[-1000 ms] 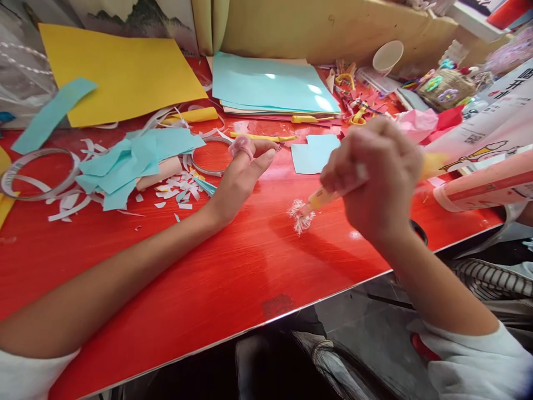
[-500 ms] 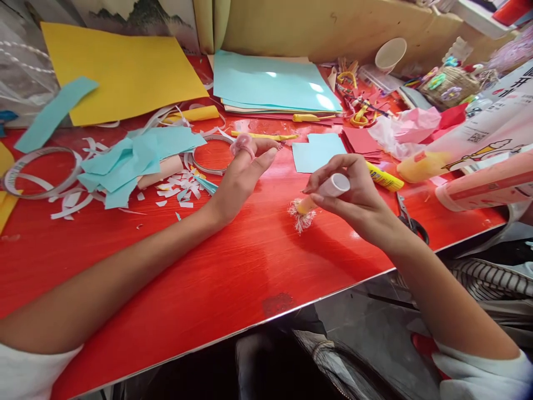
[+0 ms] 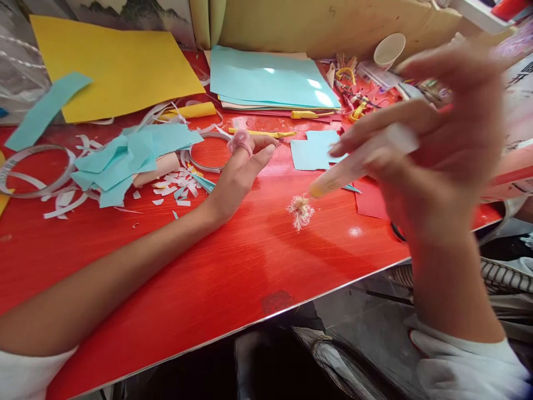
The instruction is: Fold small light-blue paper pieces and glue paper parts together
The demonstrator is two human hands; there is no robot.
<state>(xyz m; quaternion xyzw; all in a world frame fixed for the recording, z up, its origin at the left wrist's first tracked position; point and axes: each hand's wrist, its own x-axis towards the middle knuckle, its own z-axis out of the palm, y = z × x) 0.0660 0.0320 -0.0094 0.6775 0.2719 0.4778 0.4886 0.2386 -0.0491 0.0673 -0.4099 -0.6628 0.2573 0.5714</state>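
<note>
My right hand is raised over the right side of the red table and blurred by motion. Between its thumb and fingers is a pale, see-through tube with a yellow end pointing down-left. Just below that end a small frayed tuft of cream fibres lies on the table. My left hand rests left of the tuft, thumb and forefinger pinched around something small and dark reddish that I cannot make out. A fuzzy pink ring sits on one of its fingers.
Cut blue paper, white scraps and tape rolls lie left. Yellow paper and a stack of blue sheets are at the back. Small blue pieces, red paper and a paper cup are right.
My right hand has lifted the tube off the tuft and moved up, right and closer to the camera. The tuft stays on the table. My left hand holds nearly the same pose.
</note>
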